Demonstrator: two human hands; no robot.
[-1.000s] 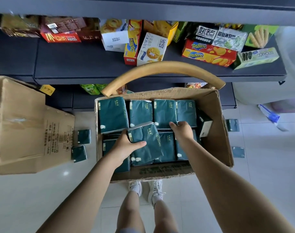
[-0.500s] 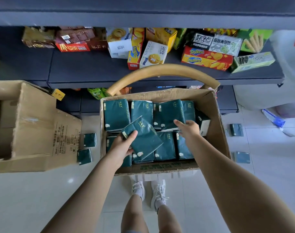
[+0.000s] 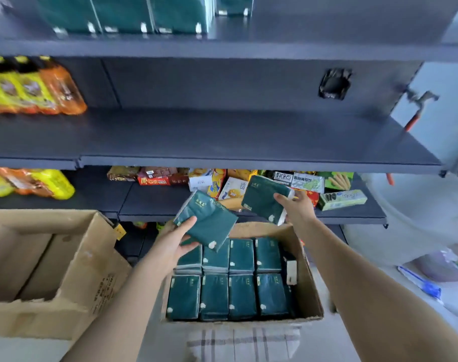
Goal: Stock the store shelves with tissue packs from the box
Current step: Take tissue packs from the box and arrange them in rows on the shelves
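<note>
- The left hand (image 3: pixel 174 244) reaches forward over the far left of the box (image 3: pixel 310 288). Its thumb lies on top of a tilted pack (image 3: pixel 209 220) and its fingers are beneath, clamping it.
- The right hand (image 3: pixel 297 207) is raised farther and higher, with its fingers curled round a second pack (image 3: pixel 263 198) in front of the snack shelf (image 3: pixel 149 202).
- Rows of packs (image 3: pixel 241 288) fill the box.

Dark grey metal shelving (image 3: pixel 222 137) spans the view in several tiers, with a back panel of the same grey. At its right end is a pale bluish wall (image 3: pixel 450 74), and a metal tap (image 3: pixel 421 96) with an orange handle is mounted there. The floor (image 3: pixel 18 354) is pale; the light is soft, even and cool.
</note>
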